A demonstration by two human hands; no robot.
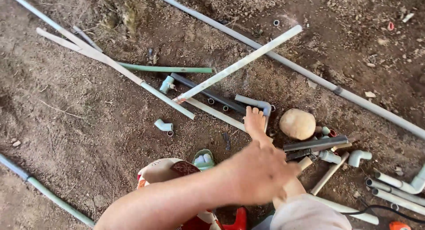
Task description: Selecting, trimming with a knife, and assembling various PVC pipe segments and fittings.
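There is no package, no label, no sign and no screen in this view. Only bare soil with loose things on it is visible here.

Left forearm comes in bare from the bottom left, reaching across to the right. Left hand [261, 172] is blurry, palm down, fingers loosely curled, gripping nothing that I can see. Right hand isn't visible; a bare foot [256, 122] sticks out just beyond the left hand.

One head-worn camera looks steeply down, from close above, at the dirt ground [88, 137] strewn with pipes [239, 64].
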